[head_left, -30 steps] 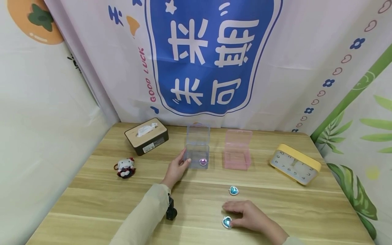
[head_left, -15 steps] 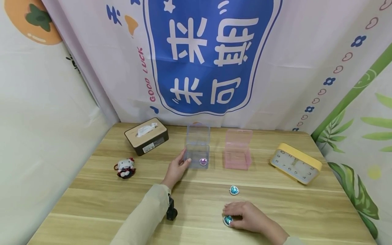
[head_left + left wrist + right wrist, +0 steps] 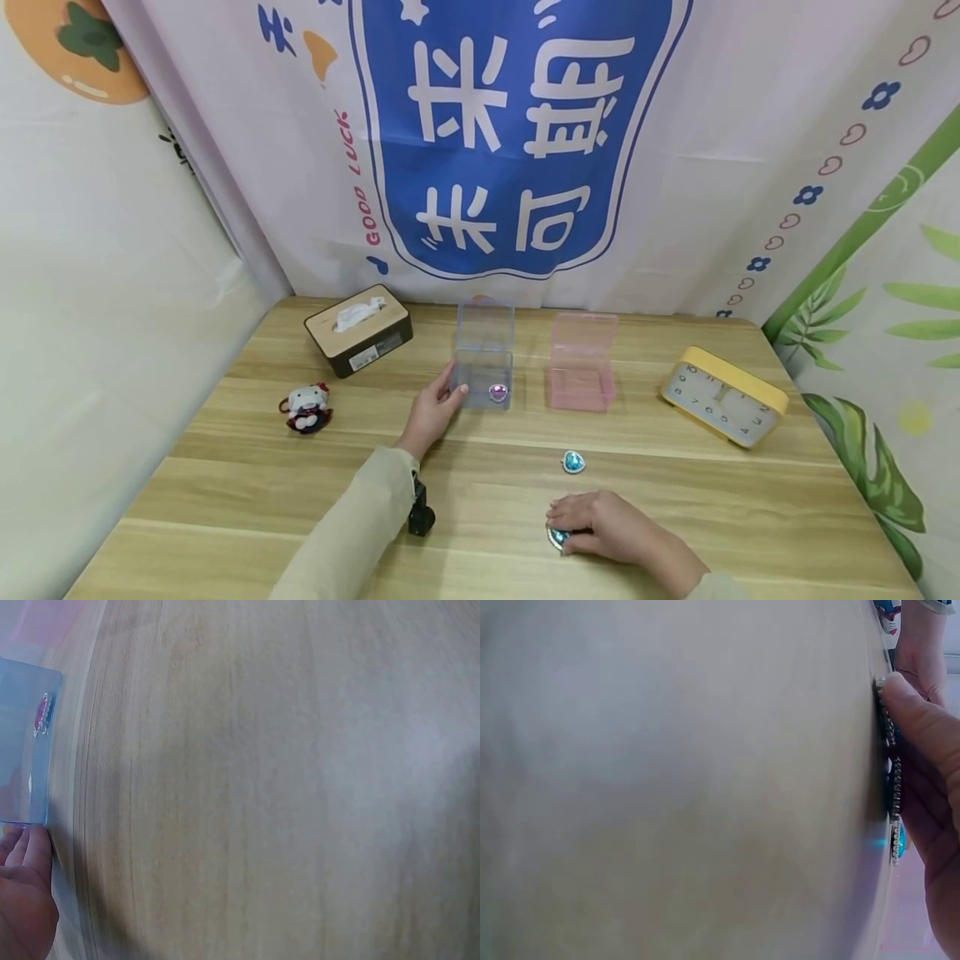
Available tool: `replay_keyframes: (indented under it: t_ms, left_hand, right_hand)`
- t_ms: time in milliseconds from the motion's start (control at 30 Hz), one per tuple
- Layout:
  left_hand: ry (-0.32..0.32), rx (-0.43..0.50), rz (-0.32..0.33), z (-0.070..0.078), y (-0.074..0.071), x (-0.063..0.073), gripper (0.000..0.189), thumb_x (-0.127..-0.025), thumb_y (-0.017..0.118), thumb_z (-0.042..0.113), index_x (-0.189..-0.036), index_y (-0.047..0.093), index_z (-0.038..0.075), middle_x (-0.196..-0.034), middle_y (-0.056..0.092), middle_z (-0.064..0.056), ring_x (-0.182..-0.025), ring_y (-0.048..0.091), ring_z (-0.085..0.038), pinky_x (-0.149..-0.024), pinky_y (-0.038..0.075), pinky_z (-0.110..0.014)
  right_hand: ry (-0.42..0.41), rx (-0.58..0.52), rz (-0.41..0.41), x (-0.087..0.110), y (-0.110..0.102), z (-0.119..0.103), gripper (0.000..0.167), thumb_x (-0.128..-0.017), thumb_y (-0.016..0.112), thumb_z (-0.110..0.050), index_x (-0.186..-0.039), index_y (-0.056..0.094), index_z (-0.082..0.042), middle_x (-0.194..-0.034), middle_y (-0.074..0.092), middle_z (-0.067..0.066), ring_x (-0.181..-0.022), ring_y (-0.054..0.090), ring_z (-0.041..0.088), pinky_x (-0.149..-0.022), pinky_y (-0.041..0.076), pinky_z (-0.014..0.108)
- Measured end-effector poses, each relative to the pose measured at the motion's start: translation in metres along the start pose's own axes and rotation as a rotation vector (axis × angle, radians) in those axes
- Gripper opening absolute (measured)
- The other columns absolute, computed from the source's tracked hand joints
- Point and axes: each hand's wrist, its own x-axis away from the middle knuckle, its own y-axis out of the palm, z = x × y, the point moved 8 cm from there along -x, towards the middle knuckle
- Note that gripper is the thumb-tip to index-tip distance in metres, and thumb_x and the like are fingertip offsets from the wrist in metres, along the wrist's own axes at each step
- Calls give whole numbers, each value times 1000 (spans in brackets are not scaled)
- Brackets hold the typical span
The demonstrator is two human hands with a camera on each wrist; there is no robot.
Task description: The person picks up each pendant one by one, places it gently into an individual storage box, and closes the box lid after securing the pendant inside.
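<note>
A clear blue box (image 3: 483, 379) stands on the table with its lid raised. At its left wall is my left hand (image 3: 431, 414), thumb over the wall and fingers along the outside, as the left wrist view partly shows (image 3: 26, 892). A purple jewel (image 3: 498, 392) lies inside the box's front right corner. Near the front, my right hand (image 3: 607, 527) pinches a teal jewel (image 3: 557, 538) with a beaded rim between thumb and fingers, low at the table. The fingers cover part of it. Another teal jewel (image 3: 573, 462) lies farther back on the wood.
A clear pink box (image 3: 582, 387), lid up, stands right of the blue one. At the far right is a yellow clock (image 3: 723, 398). A tissue box (image 3: 358, 330) and a small white doll (image 3: 308, 408) stand at left. Printed curtains hang behind the table.
My right fingers have closed in around the nearer teal jewel, covering more of it. The left hand stays at the blue box. The view has shifted very slightly.
</note>
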Motion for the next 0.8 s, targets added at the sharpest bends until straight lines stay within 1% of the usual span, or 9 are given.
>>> replay_keyframes:
  t_ms: [133,367,500,633,800]
  left_hand:
    - [0,0,2,0,0,0,57,-92,58,27,-143,35,25,-146,35,-11,-131,39,-27,-106,37,-35]
    - [10,3,6,2,0,0,57,-92,58,25,-144,35,23,-145,36,-12,-130,39,-28,-106,37,-36]
    - [6,2,5,2,0,1,58,-91,59,26,-144,35,23,-145,37,-12,-130,40,-27,-106,38,-35]
    - [5,0,6,3,0,1,58,-91,59,26,-144,35,22,-144,37,-12,-129,41,-27,-106,38,-35]
    - [-1,-2,5,3,0,2,57,-92,59,25,-144,35,22,-145,36,-11,-130,40,-28,-106,37,-35]
  right_hand:
    - [-10,11,-21,0,0,0,31,-82,69,-25,-107,70,-7,-106,69,4,-102,64,16,-87,54,29]
    - [-37,40,24,-1,-2,-2,25,-79,73,-20,-101,72,-7,-101,71,3,-96,66,13,-86,53,22]
    - [-57,63,48,-2,-4,-4,22,-78,74,-16,-98,72,-6,-98,72,3,-93,67,13,-84,53,21]
    - [-94,114,42,-4,-5,-7,22,-77,74,-16,-96,72,-7,-97,72,3,-93,67,13,-84,53,21]
    - [-125,142,35,-7,-4,-10,21,-74,75,-14,-93,72,-8,-95,71,1,-92,66,12,-84,53,21]
